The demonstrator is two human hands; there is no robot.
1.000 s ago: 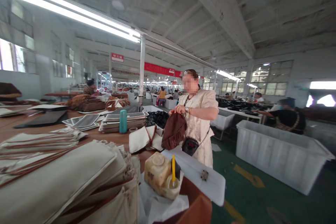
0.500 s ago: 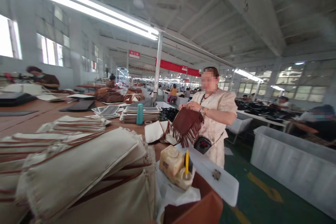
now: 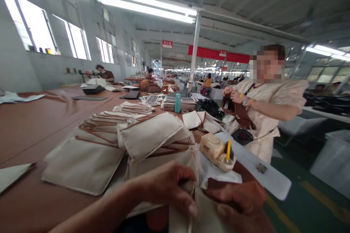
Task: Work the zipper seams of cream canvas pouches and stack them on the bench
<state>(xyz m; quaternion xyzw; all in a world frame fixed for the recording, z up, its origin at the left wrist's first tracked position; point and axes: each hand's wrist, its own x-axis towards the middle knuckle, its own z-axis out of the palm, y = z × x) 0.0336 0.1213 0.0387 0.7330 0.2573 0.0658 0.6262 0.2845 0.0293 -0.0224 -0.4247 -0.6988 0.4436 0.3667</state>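
At the table, left hand and right hand grip a beige fabric piece, fingers closed, seemingly to hold it steady.

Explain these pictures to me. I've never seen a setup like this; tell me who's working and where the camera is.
No machine arm here: a person works with two bare hands. One camera, worn on that person's head, takes every picture. The left hand pinches a cream fabric piece; the right hand is at its other side, its exact hold unclear. On the brown table are stacked cream fabric panels and a turquoise bottle; a stained plastic container sits nearby. Farther off, a co-worker handles a brown bag.
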